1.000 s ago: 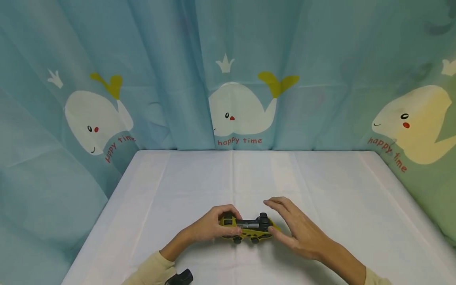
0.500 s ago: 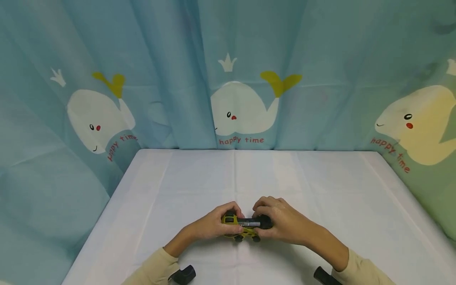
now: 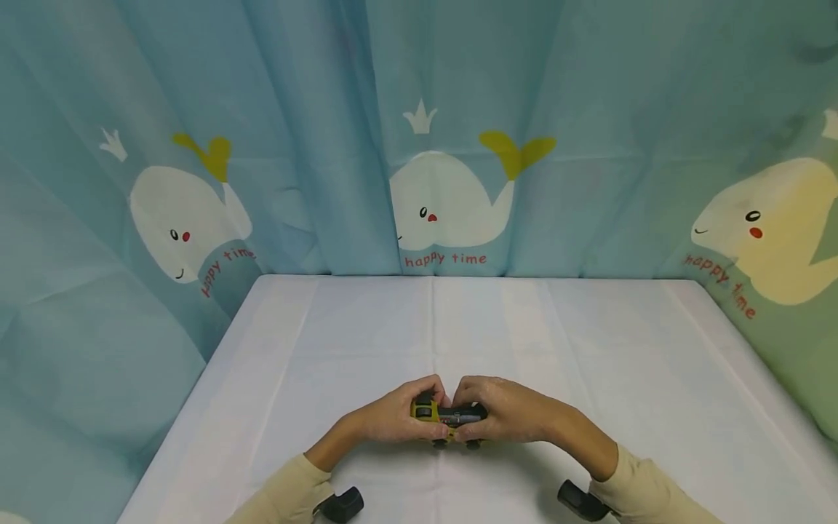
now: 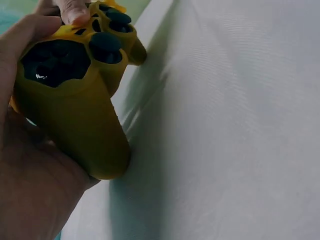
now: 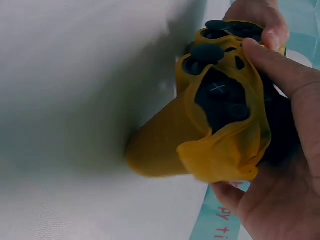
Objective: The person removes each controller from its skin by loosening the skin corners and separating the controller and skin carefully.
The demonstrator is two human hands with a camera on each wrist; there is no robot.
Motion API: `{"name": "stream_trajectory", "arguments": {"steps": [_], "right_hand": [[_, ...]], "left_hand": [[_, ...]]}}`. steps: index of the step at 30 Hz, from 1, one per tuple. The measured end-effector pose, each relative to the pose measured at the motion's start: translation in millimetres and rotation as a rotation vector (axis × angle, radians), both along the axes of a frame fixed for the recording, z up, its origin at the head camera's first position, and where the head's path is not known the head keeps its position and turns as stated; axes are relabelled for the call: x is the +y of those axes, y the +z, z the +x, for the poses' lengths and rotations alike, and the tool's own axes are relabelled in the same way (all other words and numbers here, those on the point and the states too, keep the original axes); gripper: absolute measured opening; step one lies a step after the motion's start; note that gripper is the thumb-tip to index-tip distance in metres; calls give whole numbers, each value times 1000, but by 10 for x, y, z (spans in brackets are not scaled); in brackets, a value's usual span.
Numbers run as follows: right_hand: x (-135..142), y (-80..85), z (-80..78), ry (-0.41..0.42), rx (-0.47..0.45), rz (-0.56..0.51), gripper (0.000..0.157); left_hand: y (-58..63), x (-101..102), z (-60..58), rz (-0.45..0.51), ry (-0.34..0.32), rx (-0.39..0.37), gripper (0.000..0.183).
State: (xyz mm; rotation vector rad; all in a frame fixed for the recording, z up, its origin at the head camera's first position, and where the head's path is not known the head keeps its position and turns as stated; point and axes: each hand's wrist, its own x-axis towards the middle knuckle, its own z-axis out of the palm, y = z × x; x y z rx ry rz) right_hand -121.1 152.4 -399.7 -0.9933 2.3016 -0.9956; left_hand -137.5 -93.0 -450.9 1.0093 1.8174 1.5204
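Note:
A black game controller [image 3: 465, 416] in a yellow silicone cover [image 3: 425, 413] is held over the front middle of the table. My left hand [image 3: 391, 417] grips its left end, thumb along the near edge and fingers behind. My right hand [image 3: 520, 409] grips from the other side, its thumb close to the left thumb. The left wrist view has the cover [image 4: 75, 130] fitting smoothly round the left handle. On the right side the cover [image 5: 220, 160] is loose and folded beside the dark face buttons [image 5: 220, 97], baring part of the black body.
A white cloth [image 3: 366, 327] covers the table. Blue-green curtains [image 3: 314, 145] printed with whales enclose the back and sides. Dark wrist-worn devices [image 3: 581, 501] stick out by both beige sleeves [image 3: 288, 491].
The open right hand has closed on the controller's right end, then slid left toward the left hand. The left hand keeps its grip nearly in place.

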Motion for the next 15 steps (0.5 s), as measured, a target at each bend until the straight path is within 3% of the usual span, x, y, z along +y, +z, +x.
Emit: {"name": "stream_trajectory", "arguments": {"steps": [5, 9, 15], "right_hand": [[-2, -63, 47, -26, 46, 23, 28], [1, -106, 68, -25, 78, 11, 29], [29, -135, 63, -44, 95, -12, 26]], "left_hand": [[15, -58, -46, 4, -59, -35, 35], [38, -108, -135, 73, -136, -89, 35], [63, -35, -277, 84, -149, -65, 25]]}}
